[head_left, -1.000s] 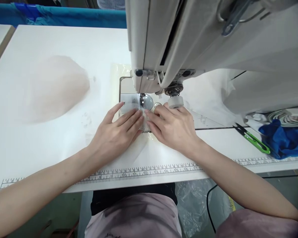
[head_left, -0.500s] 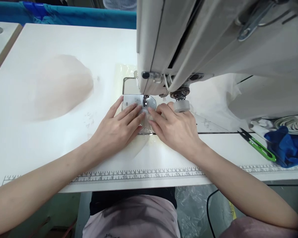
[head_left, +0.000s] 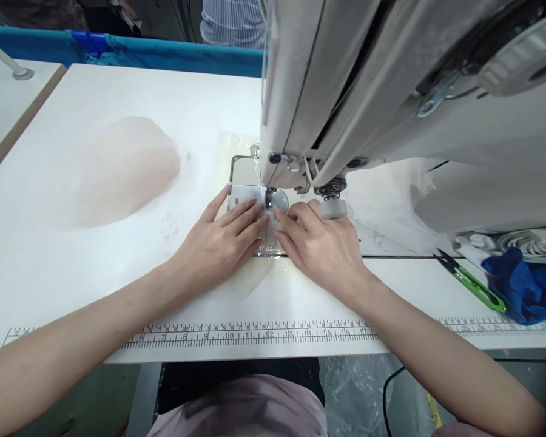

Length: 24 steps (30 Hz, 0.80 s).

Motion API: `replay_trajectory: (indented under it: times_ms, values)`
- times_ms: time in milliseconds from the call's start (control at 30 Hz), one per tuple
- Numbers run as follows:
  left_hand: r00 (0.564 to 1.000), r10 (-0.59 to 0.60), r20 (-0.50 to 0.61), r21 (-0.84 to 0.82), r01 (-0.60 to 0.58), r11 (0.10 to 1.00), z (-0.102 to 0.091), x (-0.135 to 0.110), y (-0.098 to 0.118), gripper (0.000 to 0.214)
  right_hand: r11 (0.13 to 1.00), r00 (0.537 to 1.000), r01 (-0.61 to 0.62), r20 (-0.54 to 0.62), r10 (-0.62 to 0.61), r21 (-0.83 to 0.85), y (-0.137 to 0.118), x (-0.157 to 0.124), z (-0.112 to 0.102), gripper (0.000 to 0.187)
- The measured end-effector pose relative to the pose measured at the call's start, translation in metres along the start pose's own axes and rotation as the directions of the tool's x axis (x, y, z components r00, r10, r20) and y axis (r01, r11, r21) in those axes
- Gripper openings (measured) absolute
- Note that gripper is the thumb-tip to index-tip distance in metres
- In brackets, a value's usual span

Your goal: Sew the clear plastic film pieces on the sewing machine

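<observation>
Below the head of a white sewing machine (head_left: pixel 295 91), both hands work close to the presser foot (head_left: pixel 269 197). My left hand (head_left: pixel 221 240) lies palm down with its fingers stretched over the metal needle plate (head_left: pixel 243 193), their tips just left of the foot. On the other side, my right hand (head_left: pixel 323 243) has bent fingers, thumb and forefinger close together near the foot. Whatever lies between them is hidden or too thin to make out. Thin see-through material (head_left: pixel 250 282) shows faintly in front of the hands. Pale sheer fabric (head_left: pixel 386 188) spreads right of my right hand.
A pale beige sheer piece (head_left: pixel 131 170) lies on the white table (head_left: pixel 200 103) at left. Green thread snips (head_left: pixel 473 282) and blue cloth (head_left: pixel 523 285) are at right. A printed ruler (head_left: pixel 255 334) runs along the front edge. Behind the table, a person's striped clothing (head_left: pixel 232 24) shows.
The view has tilted up slightly, so the table and machine sit lower in the picture. Both hands keep nearly the same place beside the presser foot.
</observation>
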<state>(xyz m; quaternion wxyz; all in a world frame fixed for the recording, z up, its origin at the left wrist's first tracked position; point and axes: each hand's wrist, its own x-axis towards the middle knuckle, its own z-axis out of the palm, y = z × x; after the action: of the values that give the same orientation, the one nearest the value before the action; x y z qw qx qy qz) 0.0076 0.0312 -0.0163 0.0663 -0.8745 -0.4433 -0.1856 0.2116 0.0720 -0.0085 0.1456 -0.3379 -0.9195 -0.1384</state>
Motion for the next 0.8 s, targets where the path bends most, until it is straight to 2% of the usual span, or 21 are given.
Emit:
replay_trajectory:
  times_ms: [600,733,800]
  values:
    - [0.999,-0.021,-0.027,0.003,0.021,1.000,0.003,0.003,-0.005,0.033,0.999,1.000,-0.020,0.006,0.020,-0.032,-0.001,0.002,0.001,0.032]
    - [0.998,0.019,-0.059,0.011,-0.018,1.000,-0.016,0.001,0.002,0.025,0.999,0.995,0.021,-0.102,-0.017,0.033,0.002,0.001,-0.001,0.027]
    - [0.999,0.046,0.019,-0.031,-0.045,0.998,-0.030,-0.003,0.009,0.022,0.986,0.986,0.110,-0.136,-0.093,0.127,0.005,0.000,-0.002,0.029]
